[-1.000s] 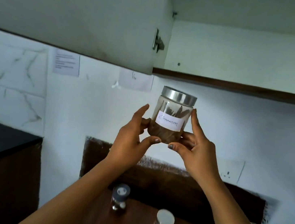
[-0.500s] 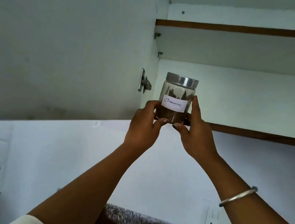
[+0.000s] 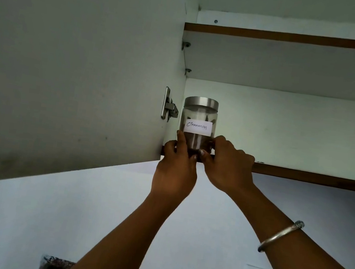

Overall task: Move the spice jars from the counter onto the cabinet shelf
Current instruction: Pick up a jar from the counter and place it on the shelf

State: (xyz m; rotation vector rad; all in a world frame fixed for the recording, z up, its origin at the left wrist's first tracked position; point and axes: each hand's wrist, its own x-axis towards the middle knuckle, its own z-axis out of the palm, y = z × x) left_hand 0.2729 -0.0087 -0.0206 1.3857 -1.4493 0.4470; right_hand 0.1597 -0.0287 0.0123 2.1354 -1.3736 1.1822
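A silver bangle (image 3: 280, 236) rings the right forearm. Beyond it, both hands grip the cinnamon jar (image 3: 199, 119) low down, fingers curled round the glass: the left hand (image 3: 175, 173) from 7 o'clock, the right hand (image 3: 228, 166) from 4 o'clock. The jar stands upright at the lower shelf (image 3: 303, 176)'s front edge, its base hidden. The open cabinet door (image 3: 79, 63) is at its 9 o'clock.

The light is dim and cool, slightly green. The brightest patch is the cabinet's back wall (image 3: 287, 127) behind the jar (image 3: 200, 112), so my left hand (image 3: 175, 173) and right hand (image 3: 229, 164) show dark against it. The door (image 3: 69, 50) lies in flat shadow. The label (image 3: 197, 126) is sharp, and the wide lens stretches the frame's edges.
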